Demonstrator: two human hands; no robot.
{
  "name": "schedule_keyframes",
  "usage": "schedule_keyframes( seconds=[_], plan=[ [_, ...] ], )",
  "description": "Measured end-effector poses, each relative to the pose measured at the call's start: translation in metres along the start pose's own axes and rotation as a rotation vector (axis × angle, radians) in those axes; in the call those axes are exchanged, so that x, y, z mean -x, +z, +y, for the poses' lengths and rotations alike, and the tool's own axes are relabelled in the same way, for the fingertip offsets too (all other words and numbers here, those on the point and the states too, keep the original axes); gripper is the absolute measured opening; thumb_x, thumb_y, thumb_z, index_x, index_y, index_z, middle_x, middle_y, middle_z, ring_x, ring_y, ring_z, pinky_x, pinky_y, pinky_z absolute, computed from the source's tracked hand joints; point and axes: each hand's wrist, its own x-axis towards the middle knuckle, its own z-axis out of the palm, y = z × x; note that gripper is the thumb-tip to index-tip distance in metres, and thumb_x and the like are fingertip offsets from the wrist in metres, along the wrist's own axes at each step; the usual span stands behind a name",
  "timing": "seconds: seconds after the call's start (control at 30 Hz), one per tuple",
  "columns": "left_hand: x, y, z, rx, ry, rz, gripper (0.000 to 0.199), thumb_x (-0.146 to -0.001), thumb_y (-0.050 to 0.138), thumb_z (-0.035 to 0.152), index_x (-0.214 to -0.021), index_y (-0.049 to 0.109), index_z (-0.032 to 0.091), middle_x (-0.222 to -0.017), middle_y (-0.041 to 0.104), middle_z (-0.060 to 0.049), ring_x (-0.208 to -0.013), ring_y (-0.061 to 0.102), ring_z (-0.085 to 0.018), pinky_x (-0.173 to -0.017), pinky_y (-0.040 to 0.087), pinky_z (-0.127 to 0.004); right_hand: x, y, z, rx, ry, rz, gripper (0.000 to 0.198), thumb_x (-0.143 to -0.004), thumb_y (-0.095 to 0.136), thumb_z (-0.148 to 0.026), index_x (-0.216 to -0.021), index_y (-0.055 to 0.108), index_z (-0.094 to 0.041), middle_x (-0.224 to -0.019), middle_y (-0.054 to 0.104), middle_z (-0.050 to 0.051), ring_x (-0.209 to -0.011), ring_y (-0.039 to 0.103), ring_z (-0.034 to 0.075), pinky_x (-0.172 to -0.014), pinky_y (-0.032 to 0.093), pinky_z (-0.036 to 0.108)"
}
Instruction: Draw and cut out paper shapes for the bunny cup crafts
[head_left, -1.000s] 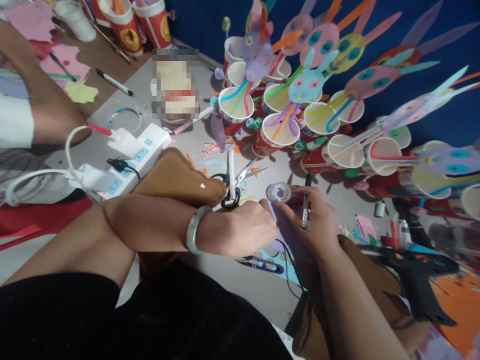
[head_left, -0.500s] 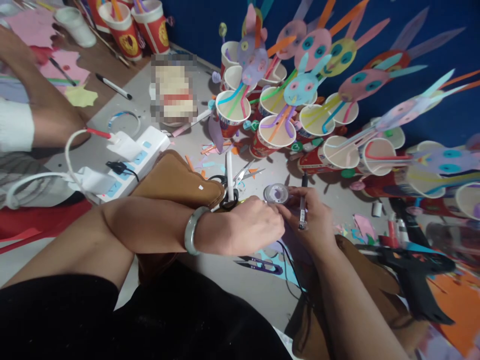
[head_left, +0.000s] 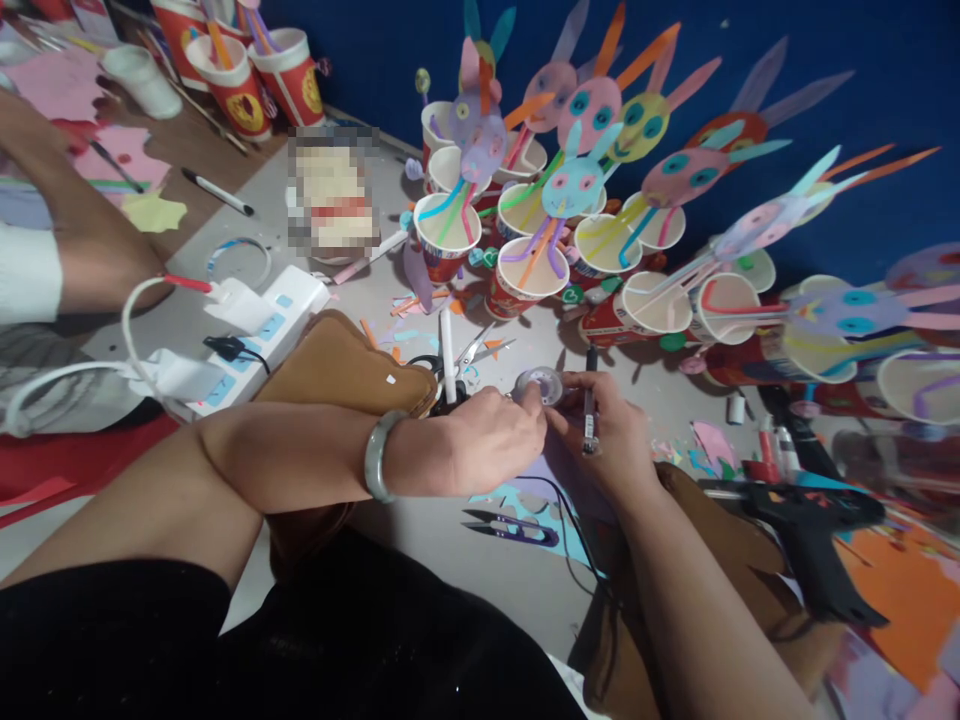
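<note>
My left hand (head_left: 499,440), with a pale green bangle (head_left: 377,458) on its wrist, has its fingers bent at a small clear round piece (head_left: 551,387), perhaps a tape roll or a lid. One fingertip reaches over its rim. My right hand (head_left: 619,425) grips a dark pen (head_left: 590,405) between its fingers, the clip end pointing away from me. The right fingertips also touch the near right side of the clear piece. Purple paper (head_left: 577,485) lies under both hands. Purple thread snips (head_left: 514,528) lie nearer me, on light blue paper.
Paper cups (head_left: 525,265) with paper animal faces stand along the blue wall (head_left: 375,50). A black glue gun (head_left: 814,545) lies at right. On the left are a white power strip (head_left: 277,325) and another person's arm (head_left: 97,220). Scissors (head_left: 476,350) and paper scraps lie ahead.
A finger of my left hand has moved onto the clear round piece. My right hand still holds the pen. The whole view has shifted slightly.
</note>
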Motion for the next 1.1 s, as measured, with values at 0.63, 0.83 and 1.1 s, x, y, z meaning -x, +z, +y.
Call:
schedule_keyframes(
  seconds=[0.63, 0.83, 1.1],
  plan=[
    [-0.014, 0.011, -0.002, 0.124, -0.022, 0.028, 0.052, -0.099, 0.032, 0.015, -0.147, 0.039, -0.002, -0.148, 0.041, -0.038, -0.092, 0.071, -0.026, -0.059, 0.05, -0.033, -0.001, -0.003, 0.002, -0.001, -0.02, -0.043, 0.028, -0.077, 0.064, -0.027, -0.105, 0.059, -0.026, -0.077, 0.074, 0.003, -0.066, 0.07, 0.024, -0.062, 0.053, 0.036],
    [-0.016, 0.014, -0.005, 0.191, -0.006, 0.034, 0.05, -0.098, 0.034, 0.016, -0.144, 0.042, -0.001, -0.145, 0.043, -0.037, -0.087, 0.071, -0.026, -0.059, 0.05, -0.034, 0.0, -0.002, 0.002, 0.023, -0.047, -0.034, 0.032, -0.075, 0.062, -0.022, -0.107, 0.059, -0.025, -0.076, 0.073, 0.002, -0.066, 0.069, 0.023, -0.062, 0.052, 0.034],
    [-0.02, 0.021, -0.001, 0.243, -0.032, -0.004, 0.05, -0.098, 0.035, 0.019, -0.145, 0.041, 0.0, -0.155, 0.032, -0.038, -0.09, 0.074, -0.029, -0.062, 0.055, -0.037, 0.003, -0.032, -0.014, 0.13, -0.099, -0.101, 0.035, -0.083, 0.06, -0.024, -0.118, 0.065, -0.021, -0.105, 0.076, 0.011, -0.084, 0.074, 0.027, -0.074, 0.058, 0.039]
  ],
)
